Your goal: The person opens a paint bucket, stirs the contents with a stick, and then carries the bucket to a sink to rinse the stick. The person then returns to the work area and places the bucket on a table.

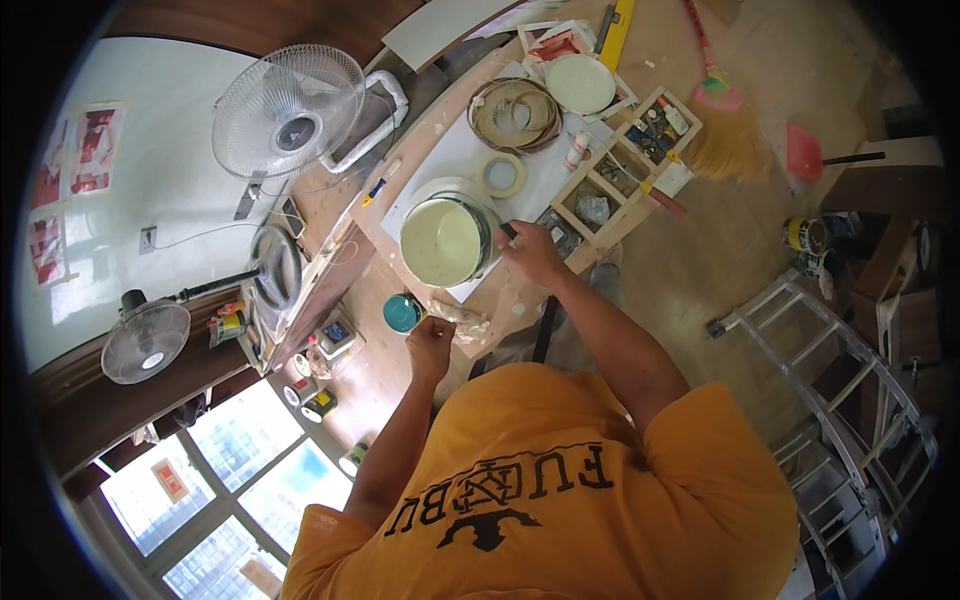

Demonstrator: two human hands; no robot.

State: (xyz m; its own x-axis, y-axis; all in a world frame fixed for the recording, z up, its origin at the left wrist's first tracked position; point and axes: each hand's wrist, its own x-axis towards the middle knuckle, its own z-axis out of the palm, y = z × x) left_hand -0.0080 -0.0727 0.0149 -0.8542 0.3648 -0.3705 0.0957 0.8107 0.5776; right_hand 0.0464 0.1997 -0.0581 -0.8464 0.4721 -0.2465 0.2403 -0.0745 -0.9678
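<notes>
A round bucket (441, 241) of pale cream paint stands near the left edge of the work table, tilted a little toward me. My right hand (533, 254) is closed around a short black handle (509, 231) at the bucket's right side; whether it belongs to the bucket or to a tool I cannot tell. Lower left, my left hand (430, 346) has its fingers pinched together beside a small can with a teal top (403, 313). What those fingers hold, if anything, is hidden. A crumpled whitish rag (462, 319) lies just past them.
Farther up the table are a tape roll (501, 175), a coil of brown edging (514, 114), a white lid (580, 84) and a wooden compartment tray (622, 199) with tools. A fan (288, 112) stands upper left. A broom (728, 130) and a ladder (823, 372) are at right.
</notes>
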